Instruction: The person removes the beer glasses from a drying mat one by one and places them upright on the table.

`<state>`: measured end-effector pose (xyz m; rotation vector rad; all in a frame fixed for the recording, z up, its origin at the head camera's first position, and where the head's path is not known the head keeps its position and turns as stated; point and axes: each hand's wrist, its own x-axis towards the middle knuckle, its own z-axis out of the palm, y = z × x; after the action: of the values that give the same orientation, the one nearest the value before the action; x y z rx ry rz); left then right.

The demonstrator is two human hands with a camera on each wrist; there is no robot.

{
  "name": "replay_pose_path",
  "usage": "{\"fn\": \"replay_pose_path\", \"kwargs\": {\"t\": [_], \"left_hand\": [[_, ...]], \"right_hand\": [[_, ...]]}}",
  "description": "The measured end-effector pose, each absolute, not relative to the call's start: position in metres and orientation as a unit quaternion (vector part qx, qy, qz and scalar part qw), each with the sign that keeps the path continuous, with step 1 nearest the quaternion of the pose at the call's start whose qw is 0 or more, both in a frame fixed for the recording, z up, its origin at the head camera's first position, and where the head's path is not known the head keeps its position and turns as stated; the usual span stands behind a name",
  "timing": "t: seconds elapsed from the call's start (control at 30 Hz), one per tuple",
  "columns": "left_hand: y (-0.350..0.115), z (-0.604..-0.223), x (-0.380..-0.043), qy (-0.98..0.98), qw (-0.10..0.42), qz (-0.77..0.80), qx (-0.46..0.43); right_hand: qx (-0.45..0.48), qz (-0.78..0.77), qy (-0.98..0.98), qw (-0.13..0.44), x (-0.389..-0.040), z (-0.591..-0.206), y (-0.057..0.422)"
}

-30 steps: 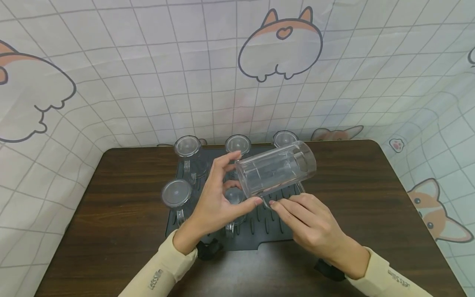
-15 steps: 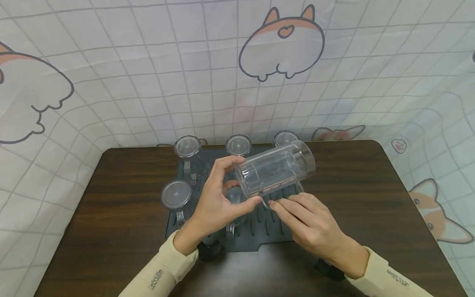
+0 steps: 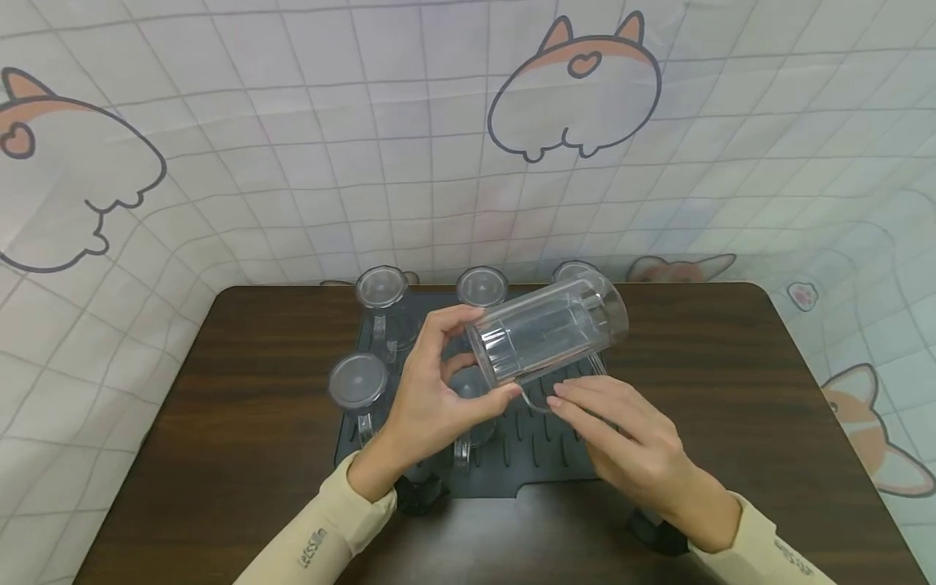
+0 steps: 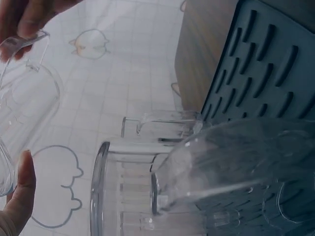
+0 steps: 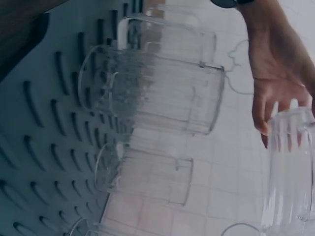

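My left hand is bent into a wide C, thumb below and fingers above, gripping one end of a clear glass mug. The mug lies tilted above and between my hands, its other end slanting up to the right. My right hand comes in from below, back of the hand upward, fingertips meeting the handle, which hangs on that hand's side. My right thumb is hidden in the head view, so I can't tell whether I'm pinching the handle or only touching it. Beneath my left hand, another mug on the ridged mat is mostly covered, showing between thumb and fingers. Beyond the held mug, a back mug is partly blocked. Both wrist views cut off the held mug; in the left one, overlapping clear glass below my thumb is hard to separate.
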<state>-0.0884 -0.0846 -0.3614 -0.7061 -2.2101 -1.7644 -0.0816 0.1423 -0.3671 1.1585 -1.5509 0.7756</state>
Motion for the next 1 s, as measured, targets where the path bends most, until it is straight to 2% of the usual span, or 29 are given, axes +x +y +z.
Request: {"fn": "replay_pose_path", "kwargs": {"t": [0.13,0.23,0.53,1.0], "left_hand": [[-0.085,-0.361,-0.087,-0.751,0.105,-0.610,-0.227],[-0.086,-0.362,-0.086,-0.749,0.099,-0.619,-0.214],[-0.089,-0.363,-0.086,-0.746,0.098,-0.625,-0.210],[-0.087,-0.360,-0.087,-0.750,0.098,-0.619,-0.213]], "right_hand": [[0.428,0.421,-0.581,0.549,-0.083,-0.363,0.138],[0.371,0.514,-0.557,0.536,-0.084,-0.363,0.142],[0.205,0.749,-0.509,0.370,-0.084,-0.382,0.163],[0.092,0.897,-0.378,0.209,-0.089,-0.384,0.166]]}}
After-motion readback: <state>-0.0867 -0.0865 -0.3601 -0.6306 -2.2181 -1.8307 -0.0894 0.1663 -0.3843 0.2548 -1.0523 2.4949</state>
